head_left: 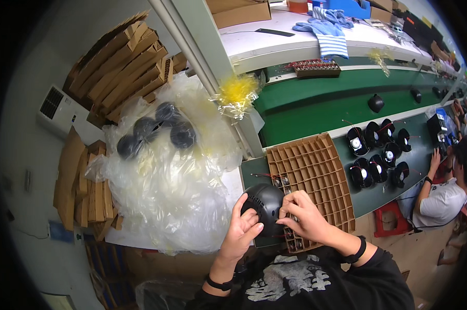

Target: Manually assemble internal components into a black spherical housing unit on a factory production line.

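Note:
A black, rounded plastic housing [273,198] with slots along its upper left is in front of me. My left hand [239,227] grips its left side, with fingers curled into an opening. At the housing's right side, my right hand [305,217] pinches thumb and fingertips together; what they hold, if anything, is too small to make out. Right beside the hands lies a cardboard divider tray [324,178] with many square cells. Small metal parts with red wires [294,242] sit in its nearest-left cells, partly covered by my right hand.
Clear plastic bags [161,206] with several black round housings [183,135] fill the left table. Cardboard stacks [119,67] stand behind. More black housings with wires [377,170] stand at right, near a seated person [443,201]. A green conveyor belt [316,103] runs beyond a metal post [207,62].

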{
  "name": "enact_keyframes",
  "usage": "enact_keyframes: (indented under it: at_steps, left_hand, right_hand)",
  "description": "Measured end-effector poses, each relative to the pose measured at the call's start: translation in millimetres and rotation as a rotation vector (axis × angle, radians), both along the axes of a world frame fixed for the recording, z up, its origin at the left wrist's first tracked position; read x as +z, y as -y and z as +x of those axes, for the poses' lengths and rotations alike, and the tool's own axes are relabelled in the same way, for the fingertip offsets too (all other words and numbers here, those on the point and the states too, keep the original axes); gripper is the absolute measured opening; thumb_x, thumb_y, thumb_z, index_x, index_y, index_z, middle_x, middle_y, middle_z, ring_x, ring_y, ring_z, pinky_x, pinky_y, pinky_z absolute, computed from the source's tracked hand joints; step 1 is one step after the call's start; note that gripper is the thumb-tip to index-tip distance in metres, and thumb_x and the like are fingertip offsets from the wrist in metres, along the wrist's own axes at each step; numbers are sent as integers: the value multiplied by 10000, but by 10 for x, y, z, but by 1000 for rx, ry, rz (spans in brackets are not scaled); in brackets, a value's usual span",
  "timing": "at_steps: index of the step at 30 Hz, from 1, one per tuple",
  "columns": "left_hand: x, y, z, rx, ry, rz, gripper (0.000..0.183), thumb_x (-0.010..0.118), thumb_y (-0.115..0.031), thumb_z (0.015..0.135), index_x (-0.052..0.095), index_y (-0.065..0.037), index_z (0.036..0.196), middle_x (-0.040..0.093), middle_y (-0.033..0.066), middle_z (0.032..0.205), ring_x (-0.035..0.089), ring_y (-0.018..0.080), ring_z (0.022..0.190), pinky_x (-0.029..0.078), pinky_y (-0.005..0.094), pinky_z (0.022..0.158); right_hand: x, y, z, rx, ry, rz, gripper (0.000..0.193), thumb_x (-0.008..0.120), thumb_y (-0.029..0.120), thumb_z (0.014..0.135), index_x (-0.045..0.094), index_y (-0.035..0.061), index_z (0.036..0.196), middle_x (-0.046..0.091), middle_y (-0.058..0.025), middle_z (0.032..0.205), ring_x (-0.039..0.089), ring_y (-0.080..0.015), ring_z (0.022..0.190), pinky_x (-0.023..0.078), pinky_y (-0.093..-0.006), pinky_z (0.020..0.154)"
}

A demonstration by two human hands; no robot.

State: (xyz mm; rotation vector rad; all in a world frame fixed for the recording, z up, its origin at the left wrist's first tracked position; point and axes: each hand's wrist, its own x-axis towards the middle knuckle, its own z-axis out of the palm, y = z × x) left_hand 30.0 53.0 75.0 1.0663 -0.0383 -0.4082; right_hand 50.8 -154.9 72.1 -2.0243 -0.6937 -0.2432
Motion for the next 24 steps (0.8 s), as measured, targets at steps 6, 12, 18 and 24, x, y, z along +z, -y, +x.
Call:
enact_keyframes:
  at_steps: [6, 12, 18, 24]
  left_hand:
    - [-221, 53, -21, 97, 233, 363, 627, 562, 47, 862, 255, -7, 1406, 548, 96, 1034, 538, 124, 934, 419, 254, 877]
    - [-540, 40, 106, 377, 216, 295, 364, 613, -48, 879, 514, -2, 1226, 462, -66, 652, 419, 7, 598, 346, 169, 551]
    - [-632, -437, 459, 723, 306, 382, 336, 639, -63, 856, 548, 15, 1170, 388, -87, 611, 344, -8, 554, 270, 188, 485]
    - [-393, -650, 81, 627, 434, 431, 407, 717, -150, 791, 590, -6, 1150, 450, -54, 689, 415, 30, 622, 355, 177, 587]
  right_hand:
    - [-62, -77, 29, 133, 369, -211, 180, 636, 92, 770, 530, 10, 890, 521, -90, 846, 527, -256, 757, 459, -335, 680]
    - [26, -351, 195, 348, 405, -401, 172, 549, 85, 758, 503, 4, 903, 491, -98, 789, 526, -245, 728, 449, -335, 672]
    - [691, -553, 166, 855, 350, -157, 113, 552, 93, 774, 534, -3, 832, 551, -119, 794, 570, -269, 716, 476, -341, 659]
    - [970, -591, 1826, -296, 558, 98, 149, 665, 11, 776, 542, 14, 859, 533, -101, 752, 521, -222, 708, 440, -307, 657]
